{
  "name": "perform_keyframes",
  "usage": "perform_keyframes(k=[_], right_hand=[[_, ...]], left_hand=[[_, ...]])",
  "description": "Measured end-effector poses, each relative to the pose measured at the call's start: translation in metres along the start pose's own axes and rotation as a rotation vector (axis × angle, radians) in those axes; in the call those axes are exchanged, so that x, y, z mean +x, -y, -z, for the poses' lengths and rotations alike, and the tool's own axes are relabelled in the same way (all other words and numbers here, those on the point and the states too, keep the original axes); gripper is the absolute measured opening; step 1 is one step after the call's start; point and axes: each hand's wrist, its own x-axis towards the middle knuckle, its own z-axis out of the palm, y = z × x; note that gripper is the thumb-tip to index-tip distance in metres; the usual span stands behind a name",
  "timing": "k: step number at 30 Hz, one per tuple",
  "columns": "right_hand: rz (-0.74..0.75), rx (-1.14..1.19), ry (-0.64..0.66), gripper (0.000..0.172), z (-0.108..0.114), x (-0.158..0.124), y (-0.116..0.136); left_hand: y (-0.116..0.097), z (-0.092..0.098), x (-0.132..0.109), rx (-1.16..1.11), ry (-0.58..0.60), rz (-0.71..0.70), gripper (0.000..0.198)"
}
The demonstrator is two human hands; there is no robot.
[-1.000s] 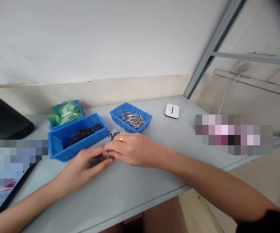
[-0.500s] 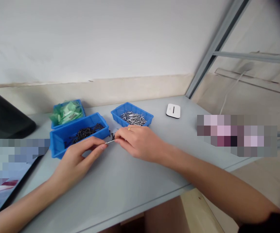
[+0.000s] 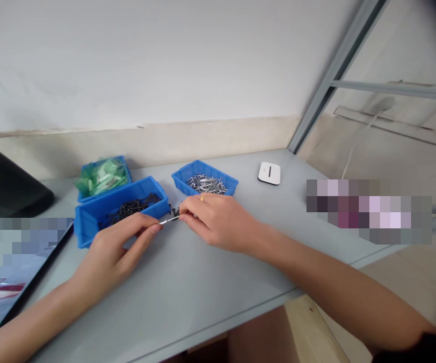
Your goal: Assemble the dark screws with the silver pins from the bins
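Silver rod (image 3: 170,220): bridging the gap between the two hands, over the grey table (image 3: 203,287); long axis crosswise, right end slightly farther away; both tips hidden, so which is the head cannot be told.
Left hand (image 3: 115,244): thumb and index finger pinching one end.
Right hand (image 3: 216,219): fingertips closed on the other end, probably steadying it in line.
Dark screws (image 3: 137,207): heaped in the blue bin (image 3: 84,228), apparently sorted apart from the silver pins (image 3: 206,183).
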Motion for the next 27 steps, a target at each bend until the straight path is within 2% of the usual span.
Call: perform_keyframes(k=[10,18,22,24,27], right_hand=[[0.235,0.031,0.094,0.023,0.002,-0.001,-0.004],[0.302,-0.016,-0.016,0.027,0.001,0.000,-0.006],[0.199,-0.116,-0.095,0.029,0.004,0.004,-0.010],[0.051,-0.218,-0.107,0.027,0.007,0.005,-0.015],[-0.195,-0.371,-0.055,0.022,0.012,0.005,-0.024]], left_hand=[[-0.002,0.001,0.004,-0.024,-0.001,0.038,0.023],[0.006,-0.003,0.002,-0.029,0.072,0.012,0.021],[0.012,-0.007,0.000,0.039,0.174,-0.038,0.020],[0.016,-0.009,-0.001,0.068,0.213,-0.043,0.021],[0.019,-0.012,-0.002,0.089,0.254,-0.026,0.024]])
